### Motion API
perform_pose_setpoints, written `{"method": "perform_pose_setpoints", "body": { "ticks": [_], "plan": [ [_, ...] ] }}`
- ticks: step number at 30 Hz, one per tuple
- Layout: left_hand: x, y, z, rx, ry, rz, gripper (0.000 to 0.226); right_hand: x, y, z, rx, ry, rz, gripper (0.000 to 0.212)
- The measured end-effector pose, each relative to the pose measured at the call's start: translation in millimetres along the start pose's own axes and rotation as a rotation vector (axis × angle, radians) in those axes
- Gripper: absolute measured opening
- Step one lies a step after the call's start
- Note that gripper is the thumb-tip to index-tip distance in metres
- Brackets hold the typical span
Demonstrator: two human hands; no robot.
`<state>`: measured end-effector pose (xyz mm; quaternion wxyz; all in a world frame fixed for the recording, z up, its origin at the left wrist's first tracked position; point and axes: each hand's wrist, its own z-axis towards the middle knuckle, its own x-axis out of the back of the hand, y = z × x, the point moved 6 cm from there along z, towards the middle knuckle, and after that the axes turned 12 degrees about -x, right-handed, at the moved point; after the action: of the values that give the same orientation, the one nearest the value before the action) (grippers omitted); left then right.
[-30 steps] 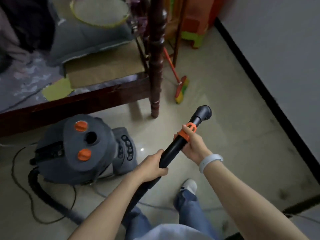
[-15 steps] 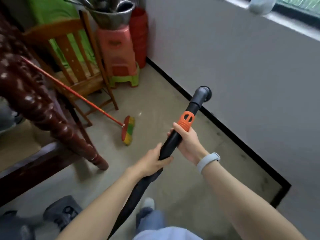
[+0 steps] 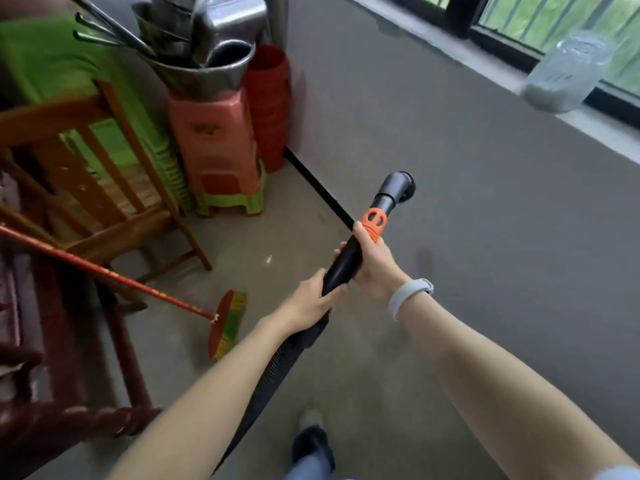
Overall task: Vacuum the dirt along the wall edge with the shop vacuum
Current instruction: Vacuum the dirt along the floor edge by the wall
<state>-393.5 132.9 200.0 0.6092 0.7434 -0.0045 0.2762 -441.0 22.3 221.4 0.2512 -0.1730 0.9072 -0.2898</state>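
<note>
both hands grasp the shop vacuum wand (image 3: 346,261), raised toward the grey wall (image 3: 485,202).

the left hand (image 3: 308,303) wraps the smooth black tube at its near end, where it meets the ribbed hose (image 3: 277,368); the right hand (image 3: 372,263) clenches the tube just beyond, its fingers curled round from the right, a pale band (image 3: 408,296) on the wrist. past the right hand sit an orange plastic collar (image 3: 374,221) and the round grey nozzle (image 3: 396,188), which points up and away, held off the floor in front of the wall. a black baseboard strip (image 3: 318,185) runs along the wall's foot to the far corner. to the left, stacked plastic stools (image 3: 214,150) carry metal pots (image 3: 201,64), beside a wooden chair (image 3: 104,174). a red-handled broom (image 3: 227,323) lies on the matte floor, near left.
</note>
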Motion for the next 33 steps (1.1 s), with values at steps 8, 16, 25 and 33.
{"method": "perform_pose_setpoints", "body": {
  "ticks": [8,16,25,33],
  "plan": [
    [55.3,-18.9,116.1,0.059,0.061,-0.047,0.036,-46.4,-78.4,114.4,-0.078,-0.060,-0.107,0.025],
    [117.5,-58.7,277.2,0.144,0.198,-0.052,0.022,-99.2,-176.5,268.5,-0.181,-0.141,-0.174,0.017],
    [178.1,-124.8,447.9,0.310,0.295,-0.113,0.027,-153.0,-257.8,452.7,-0.312,-0.134,-0.327,0.018],
    [222.2,-224.8,546.1,0.325,0.269,-0.056,0.028,-189.1,-263.2,590.8,-0.296,-0.216,-0.287,0.020]
  ]
}}
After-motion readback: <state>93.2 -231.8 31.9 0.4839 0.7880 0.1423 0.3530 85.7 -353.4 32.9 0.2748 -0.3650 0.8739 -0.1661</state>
